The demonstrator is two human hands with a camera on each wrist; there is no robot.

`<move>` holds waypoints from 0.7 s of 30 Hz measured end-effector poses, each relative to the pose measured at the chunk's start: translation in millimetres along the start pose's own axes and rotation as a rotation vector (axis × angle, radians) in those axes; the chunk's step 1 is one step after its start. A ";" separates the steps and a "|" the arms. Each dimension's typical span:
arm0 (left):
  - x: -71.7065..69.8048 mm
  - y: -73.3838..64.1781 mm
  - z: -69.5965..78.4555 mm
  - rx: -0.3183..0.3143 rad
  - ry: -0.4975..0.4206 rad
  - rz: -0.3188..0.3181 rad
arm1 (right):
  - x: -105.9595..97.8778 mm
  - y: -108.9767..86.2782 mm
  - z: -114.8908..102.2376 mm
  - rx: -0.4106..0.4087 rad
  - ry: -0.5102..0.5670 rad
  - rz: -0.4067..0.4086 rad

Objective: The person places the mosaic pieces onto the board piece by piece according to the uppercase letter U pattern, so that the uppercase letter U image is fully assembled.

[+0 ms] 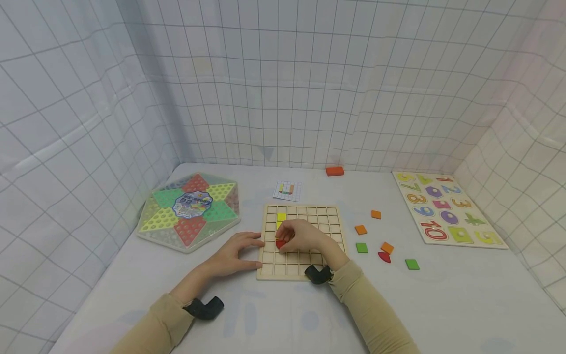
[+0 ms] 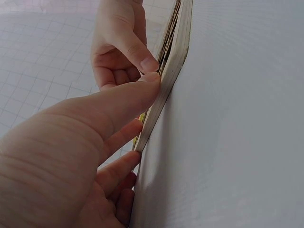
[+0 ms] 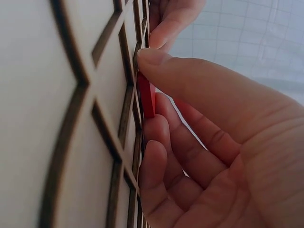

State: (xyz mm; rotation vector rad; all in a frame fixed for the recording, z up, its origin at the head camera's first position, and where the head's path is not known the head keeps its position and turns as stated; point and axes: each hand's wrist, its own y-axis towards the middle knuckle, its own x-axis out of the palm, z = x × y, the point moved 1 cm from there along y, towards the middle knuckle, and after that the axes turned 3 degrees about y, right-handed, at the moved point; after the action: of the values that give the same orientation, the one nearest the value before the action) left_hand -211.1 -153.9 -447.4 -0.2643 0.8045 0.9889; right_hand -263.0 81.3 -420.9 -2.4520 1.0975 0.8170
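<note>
A wooden grid board (image 1: 283,274) lies on the white table before me. Its upper left part holds yellow square tiles (image 1: 281,217), partly covered by my right hand (image 1: 305,237). Thumb and fingers of that hand pinch a small red piece (image 3: 147,97) against the grid in the board's left part; its full outline is hidden. My left hand (image 1: 231,255) touches the board's left edge, thumb lower and fingers higher, all fairly straight. In the left wrist view, the left thumb rests on the rim of the board (image 2: 173,71).
Right of the board lie orange tiles (image 1: 360,229), green tiles (image 1: 412,264) and a red quarter-round piece (image 1: 384,256). A pattern card (image 1: 287,196) and a red block (image 1: 334,171) are behind. A star-patterned hexagonal game board (image 1: 190,214) lies left, a number puzzle (image 1: 446,209) far right.
</note>
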 end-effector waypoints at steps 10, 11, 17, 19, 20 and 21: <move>-0.5 -0.1 0.3 -0.013 -0.003 -0.005 | 0.5 -0.6 0.6 0.009 0.007 0.008; -0.6 -0.1 0.7 -0.014 -0.004 -0.006 | 0.5 -0.5 0.8 0.009 0.005 0.008; -1.1 0.0 3.1 -0.017 -0.001 -0.010 | 0.4 -0.4 1.0 0.004 0.004 0.008; -1.3 -0.1 3.5 -0.015 -0.001 -0.011 | 0.2 -0.1 1.2 0.005 0.001 0.008; -1.4 -0.1 3.7 -0.014 -0.002 -0.011 | 0.2 0.1 1.4 0.006 -0.002 0.008; -1.5 -0.2 3.9 -0.014 -0.003 -0.011 | 0.1 0.4 1.5 0.006 -0.006 0.008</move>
State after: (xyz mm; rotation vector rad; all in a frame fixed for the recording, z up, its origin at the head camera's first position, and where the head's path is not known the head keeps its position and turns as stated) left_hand -209.5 -152.8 -443.7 -0.2790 0.7930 0.9850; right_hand -263.7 81.8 -422.2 -2.4401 1.1073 0.8216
